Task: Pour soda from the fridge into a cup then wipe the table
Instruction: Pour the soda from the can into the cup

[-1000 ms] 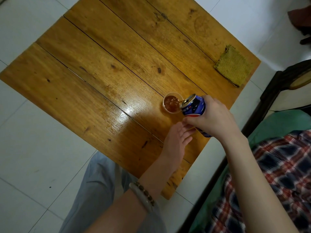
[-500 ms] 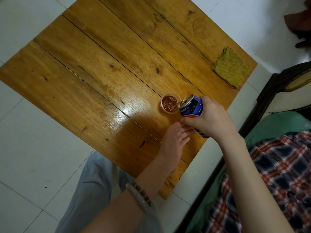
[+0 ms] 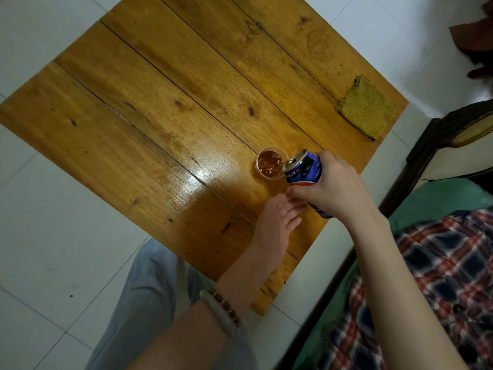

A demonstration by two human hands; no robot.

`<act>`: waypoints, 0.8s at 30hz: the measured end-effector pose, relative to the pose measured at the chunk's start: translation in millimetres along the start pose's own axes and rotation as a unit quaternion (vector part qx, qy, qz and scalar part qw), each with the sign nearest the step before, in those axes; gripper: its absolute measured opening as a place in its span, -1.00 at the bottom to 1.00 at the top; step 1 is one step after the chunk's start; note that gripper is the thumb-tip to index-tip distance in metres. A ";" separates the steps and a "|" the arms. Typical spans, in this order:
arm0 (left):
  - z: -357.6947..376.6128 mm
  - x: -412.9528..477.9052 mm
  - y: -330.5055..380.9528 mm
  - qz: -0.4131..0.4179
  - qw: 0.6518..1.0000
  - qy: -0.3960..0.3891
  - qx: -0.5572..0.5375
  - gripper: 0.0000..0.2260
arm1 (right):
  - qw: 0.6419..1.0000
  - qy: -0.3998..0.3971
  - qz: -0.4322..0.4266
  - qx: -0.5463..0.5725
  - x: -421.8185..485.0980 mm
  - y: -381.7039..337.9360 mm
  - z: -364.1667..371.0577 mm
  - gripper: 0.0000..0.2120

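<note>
Lowest in the frame, my left wrist wears a pale bangle and a string of dark beads (image 3: 224,308), above my grey trouser leg (image 3: 144,303). At lower right lies a red, blue and white checked fabric (image 3: 440,276).

Further up, my left hand (image 3: 274,225) rests palm down on the glossy wooden plank tabletop (image 3: 160,116), near its lower corner. The fingers are straight and relaxed, holding nothing, and their tips reach under my right hand (image 3: 336,190).

Just right of centre, that hand's fingers wrap firmly round a blue aluminium soda can (image 3: 305,169). The can is tipped to the left, its open mouth at the rim of a small clear plastic cup (image 3: 270,165).

The cup stands upright on the tabletop and holds brown, bubbly soda.

Well apart, at the tabletop's upper right corner, a square yellow-green knitted cloth (image 3: 366,110) lies flat. White floor tiles (image 3: 53,236) surround the tabletop.
</note>
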State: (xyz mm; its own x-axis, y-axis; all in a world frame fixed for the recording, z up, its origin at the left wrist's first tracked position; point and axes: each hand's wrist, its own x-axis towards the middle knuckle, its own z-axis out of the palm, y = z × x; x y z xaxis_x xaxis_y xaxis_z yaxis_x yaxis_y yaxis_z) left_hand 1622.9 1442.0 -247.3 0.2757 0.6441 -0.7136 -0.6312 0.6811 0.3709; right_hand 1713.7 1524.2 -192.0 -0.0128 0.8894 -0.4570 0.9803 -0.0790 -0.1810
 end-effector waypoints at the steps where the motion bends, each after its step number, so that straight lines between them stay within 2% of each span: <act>1: -0.1 0.0 0.3 0.001 1.000 0.001 0.008 -0.68 | 1.000 0.000 0.000 -0.002 0.1 -0.3 -0.1 -0.36; 6: -0.5 -1.2 -0.3 0.011 0.999 0.004 0.052 -0.70 | 1.000 0.001 -0.004 -0.007 0.7 -1.6 -1.0 -0.35; 11: 1.0 -1.1 4.0 -0.001 1.000 0.014 0.014 -0.70 | 1.000 -0.004 -0.004 -0.010 1.1 -2.2 -2.5 -0.37; 24: -1.9 0.8 3.7 -0.006 1.000 -0.014 -0.002 -0.69 | 1.000 -0.001 0.002 0.024 1.1 -0.8 -0.4 -0.35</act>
State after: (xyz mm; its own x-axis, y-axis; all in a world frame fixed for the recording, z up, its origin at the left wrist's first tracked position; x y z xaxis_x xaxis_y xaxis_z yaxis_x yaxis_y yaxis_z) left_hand 1619.4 1444.3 -247.7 0.3039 0.6451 -0.7010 -0.6303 0.6879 0.3597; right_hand 1713.0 1525.4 -192.1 -0.0090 0.8880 -0.4597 0.9700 -0.1039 -0.2198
